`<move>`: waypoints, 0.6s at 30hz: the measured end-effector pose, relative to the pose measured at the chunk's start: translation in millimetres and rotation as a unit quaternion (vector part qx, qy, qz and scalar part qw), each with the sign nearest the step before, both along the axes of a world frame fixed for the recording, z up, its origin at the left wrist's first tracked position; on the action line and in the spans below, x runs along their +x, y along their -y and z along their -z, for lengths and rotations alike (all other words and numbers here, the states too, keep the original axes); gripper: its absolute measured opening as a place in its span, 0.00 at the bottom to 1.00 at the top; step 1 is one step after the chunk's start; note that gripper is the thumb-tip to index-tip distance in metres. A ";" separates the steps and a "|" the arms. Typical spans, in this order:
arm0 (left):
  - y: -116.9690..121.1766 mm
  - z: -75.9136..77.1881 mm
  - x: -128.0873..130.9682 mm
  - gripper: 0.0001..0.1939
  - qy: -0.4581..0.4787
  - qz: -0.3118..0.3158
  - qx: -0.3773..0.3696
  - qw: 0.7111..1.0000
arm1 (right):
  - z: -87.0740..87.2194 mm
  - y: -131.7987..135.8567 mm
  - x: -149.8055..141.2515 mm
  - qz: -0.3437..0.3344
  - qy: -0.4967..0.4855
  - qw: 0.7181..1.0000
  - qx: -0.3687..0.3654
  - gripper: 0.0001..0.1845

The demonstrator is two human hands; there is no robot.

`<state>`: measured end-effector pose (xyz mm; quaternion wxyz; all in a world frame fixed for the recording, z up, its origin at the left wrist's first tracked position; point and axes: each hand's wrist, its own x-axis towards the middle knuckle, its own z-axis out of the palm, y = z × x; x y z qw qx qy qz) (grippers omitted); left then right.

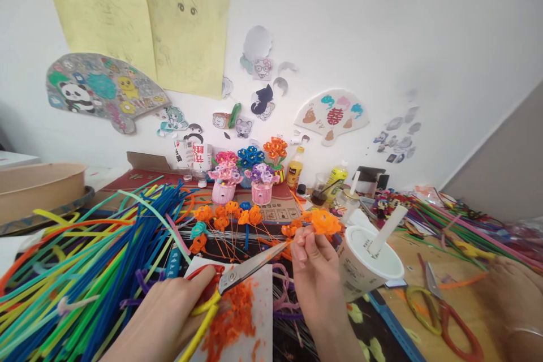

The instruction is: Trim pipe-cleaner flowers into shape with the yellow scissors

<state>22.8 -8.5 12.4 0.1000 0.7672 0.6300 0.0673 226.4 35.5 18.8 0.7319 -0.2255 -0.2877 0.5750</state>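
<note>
My left hand (180,305) grips scissors (250,268) with red and yellow handles. The blades point up to the right, and their tips reach the fingers of my right hand (316,280). That hand pinches an orange pipe-cleaner flower (324,222) by its base; the fingers hide part of its stem. Below the blades, orange fuzz clippings (235,317) lie heaped on a white sheet (265,288). Just behind, several orange flowers (231,209) on thin wire stems lie beside a teal one (198,230).
Loose coloured pipe cleaners (123,271) fill the left. A lidded cup with a straw (375,254) stands close right of my right hand. Further right are other scissors (441,311) and another person's bare limb (515,294). Potted pipe-cleaner flowers (224,189) and bottles (296,168) stand behind.
</note>
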 end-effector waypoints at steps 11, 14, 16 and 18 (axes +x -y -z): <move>-1.6 2.8 0.4 0.09 0.087 0.017 0.020 0.996 | 2.1 -1.0 2.1 -0.010 -0.020 1.000 0.000 0.06; -2.5 10.2 -3.2 0.09 0.107 0.023 0.063 0.992 | 1.4 -2.2 2.8 0.002 -0.016 1.000 -0.006 0.07; -3.1 15.3 -6.7 0.11 0.124 0.014 0.104 0.987 | 0.8 -2.4 2.5 0.011 -0.012 1.000 -0.011 0.07; -3.4 18.7 -9.4 0.16 0.133 -0.011 0.134 0.982 | 0.4 -1.6 1.2 0.013 -0.011 1.000 -0.018 0.07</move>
